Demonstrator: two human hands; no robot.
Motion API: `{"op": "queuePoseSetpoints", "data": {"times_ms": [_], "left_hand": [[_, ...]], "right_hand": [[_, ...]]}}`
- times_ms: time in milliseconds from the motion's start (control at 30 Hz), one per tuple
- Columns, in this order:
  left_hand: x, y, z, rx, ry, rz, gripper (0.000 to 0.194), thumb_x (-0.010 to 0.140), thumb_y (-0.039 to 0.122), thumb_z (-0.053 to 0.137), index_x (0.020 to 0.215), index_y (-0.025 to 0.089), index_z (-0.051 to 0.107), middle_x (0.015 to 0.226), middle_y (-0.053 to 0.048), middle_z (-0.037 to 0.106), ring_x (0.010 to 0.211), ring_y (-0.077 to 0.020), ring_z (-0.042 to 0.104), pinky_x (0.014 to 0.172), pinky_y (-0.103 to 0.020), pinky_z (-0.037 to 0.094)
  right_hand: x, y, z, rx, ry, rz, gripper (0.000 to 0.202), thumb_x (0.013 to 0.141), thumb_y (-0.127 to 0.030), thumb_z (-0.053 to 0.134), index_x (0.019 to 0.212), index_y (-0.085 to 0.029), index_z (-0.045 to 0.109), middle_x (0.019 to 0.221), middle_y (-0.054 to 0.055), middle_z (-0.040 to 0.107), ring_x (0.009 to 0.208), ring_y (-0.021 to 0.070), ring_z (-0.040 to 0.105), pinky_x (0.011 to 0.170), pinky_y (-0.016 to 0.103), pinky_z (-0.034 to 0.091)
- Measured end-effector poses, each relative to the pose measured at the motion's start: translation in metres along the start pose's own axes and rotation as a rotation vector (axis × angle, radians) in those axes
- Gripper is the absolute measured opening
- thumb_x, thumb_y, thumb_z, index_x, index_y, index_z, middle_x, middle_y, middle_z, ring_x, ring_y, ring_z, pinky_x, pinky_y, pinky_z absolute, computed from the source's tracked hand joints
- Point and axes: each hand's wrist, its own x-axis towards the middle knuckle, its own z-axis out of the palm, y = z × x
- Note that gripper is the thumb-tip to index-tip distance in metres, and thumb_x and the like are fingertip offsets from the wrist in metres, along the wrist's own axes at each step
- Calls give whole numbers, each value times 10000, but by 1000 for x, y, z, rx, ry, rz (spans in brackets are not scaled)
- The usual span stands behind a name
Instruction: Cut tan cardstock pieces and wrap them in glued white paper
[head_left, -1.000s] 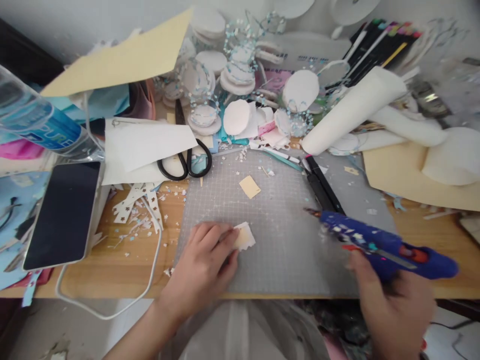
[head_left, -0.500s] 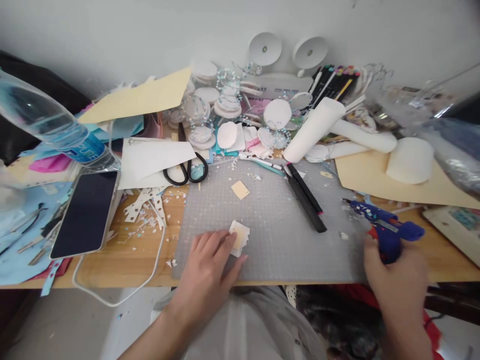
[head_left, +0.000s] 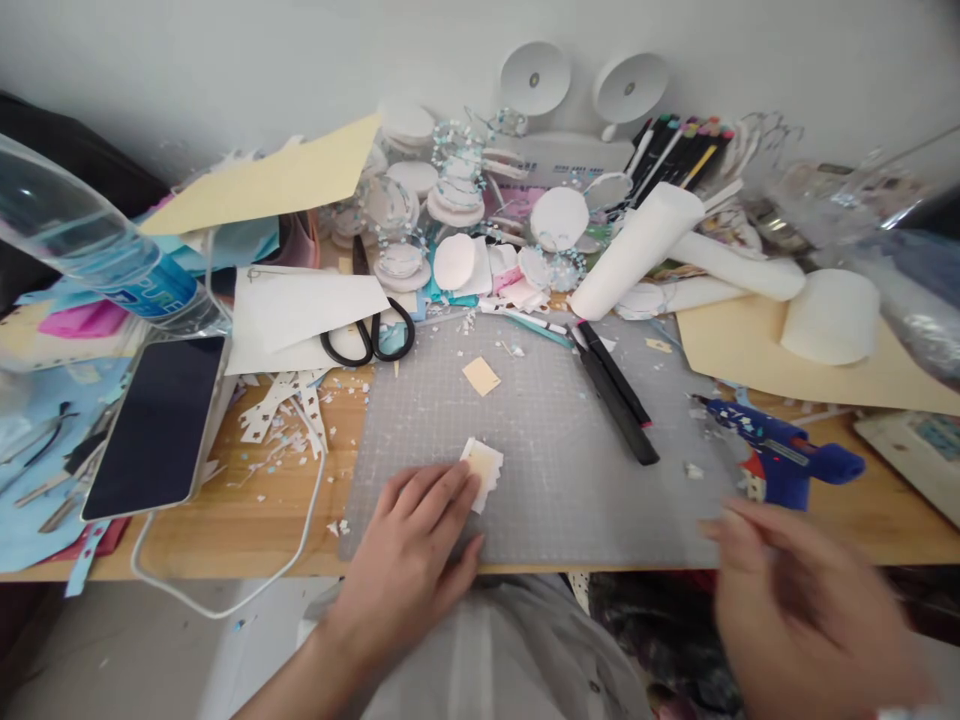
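My left hand (head_left: 416,540) lies low over the grey cutting mat (head_left: 555,500), fingers stretched out. Its fingertips rest on a small white paper piece with ragged edges (head_left: 489,468), which has a cream patch on it. Beyond that, a small cream paper square (head_left: 481,376) lies flat on the mat. My right hand (head_left: 810,610), smeared by motion, is at the table's front edge, apart from the blue glue gun (head_left: 780,450). The glue gun lies on its side at the mat's right edge. Whether the blurred right fingers pinch anything small is unclear.
A black pen-like tool (head_left: 615,400) lies across the mat. Black-handled scissors (head_left: 390,330), a phone (head_left: 161,425), a water bottle (head_left: 142,270) and a white cable (head_left: 304,540) are on the left. White rolls (head_left: 637,250), a paper cup shape (head_left: 831,315) and beaded discs (head_left: 457,190) crowd the back.
My right hand has let go of the glue gun and drawn back toward the front edge. My left hand stays at the white paper piece. The view has shifted slightly.
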Motion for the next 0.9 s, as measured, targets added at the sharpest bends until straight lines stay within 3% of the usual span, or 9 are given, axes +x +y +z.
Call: {"op": "queuePoseSetpoints", "data": {"times_ms": [33, 100, 167, 333, 467, 733, 900], "left_hand": [[0, 0, 1, 6, -2, 0, 395, 901, 237, 519, 1281, 133, 537, 1311, -107, 587, 1185, -268, 511, 998, -451, 385], [1, -1, 1, 15, 2, 0, 389, 901, 249, 518, 1271, 134, 550, 1330, -108, 576, 1205, -274, 500, 999, -451, 379], [1, -2, 2, 17, 11, 2, 385, 899, 258, 521, 1261, 133, 562, 1348, -107, 566, 1223, -275, 492, 1000, -447, 376], [4, -4, 3, 19, 34, 24, 398, 893, 259, 522, 1265, 129, 571, 1345, -96, 577, 1225, -276, 497, 992, -447, 371], [4, -6, 4, 21, 48, 32, 406, 888, 258, 522, 1264, 115, 577, 1343, -98, 581, 1214, -278, 507, 987, -446, 365], [4, -8, 4, 13, 58, 40, 392, 881, 247, 530, 1241, 107, 599, 1328, -100, 594, 1209, -280, 513, 977, -445, 360], [3, -8, 6, 0, 51, 34, 397, 879, 241, 535, 1247, 104, 594, 1346, -101, 578, 1222, -280, 505, 992, -445, 346]], "right_hand": [[3, -15, 9, 43, -29, -84, 163, 854, -142, 574, 979, -243, 601, 838, 46, 627, 721, 202, 581, 674, 338, 407], [11, -40, 31, 171, -305, -220, 151, 884, -132, 531, 964, -234, 608, 869, 42, 639, 817, 194, 605, 749, 326, 455], [20, -55, 54, 286, -476, -228, 137, 909, -148, 498, 960, -214, 607, 902, 53, 642, 875, 191, 602, 783, 325, 475], [35, -68, 92, 350, -724, -207, 174, 935, -163, 446, 1003, -200, 602, 962, 71, 622, 948, 200, 573, 854, 371, 469], [46, -73, 100, 321, -855, -253, 194, 940, -159, 428, 1036, -208, 589, 995, 68, 615, 968, 209, 558, 878, 411, 443], [70, -75, 108, 307, -1031, -283, 178, 936, -130, 433, 975, -212, 587, 960, 48, 613, 956, 188, 558, 868, 383, 442], [83, -70, 115, 293, -1128, -428, 154, 934, -128, 463, 984, -212, 582, 994, 45, 580, 962, 175, 539, 868, 359, 422]]}}
